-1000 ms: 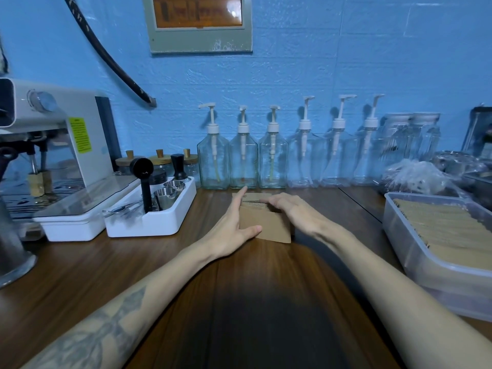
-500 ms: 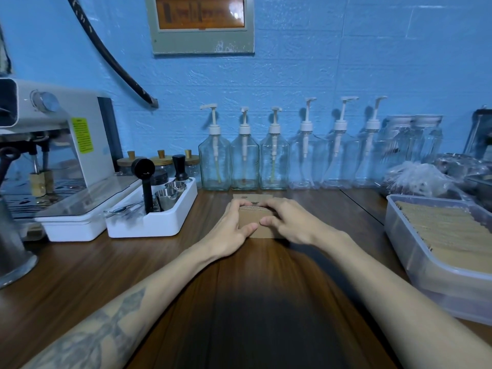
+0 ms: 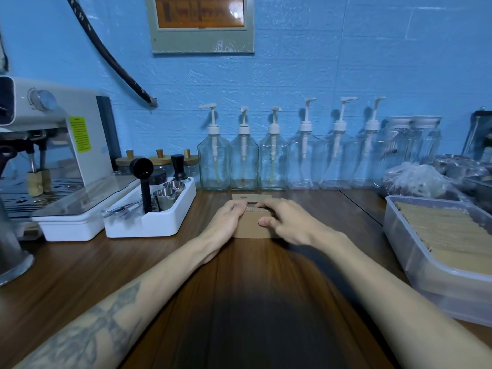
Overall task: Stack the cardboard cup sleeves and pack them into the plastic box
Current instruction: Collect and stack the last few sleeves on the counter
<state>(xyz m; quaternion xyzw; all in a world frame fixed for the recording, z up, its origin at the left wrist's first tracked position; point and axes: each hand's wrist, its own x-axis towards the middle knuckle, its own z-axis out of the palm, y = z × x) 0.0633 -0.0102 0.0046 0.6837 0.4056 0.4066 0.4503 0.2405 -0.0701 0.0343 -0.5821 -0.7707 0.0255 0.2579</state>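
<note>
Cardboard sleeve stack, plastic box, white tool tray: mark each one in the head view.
cardboard sleeve stack [image 3: 251, 228], head view, bare front face between the hands.
plastic box [image 3: 415, 258], head view, clear near-left wall.
white tool tray [image 3: 149, 225], head view, front wall.

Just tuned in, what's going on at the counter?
A person is squaring up a small stack of sleeves on the counter, left hand and right hand gripping it from either side. The plastic box on the right already holds rows of sleeves; this stack isn't in it yet.
</note>
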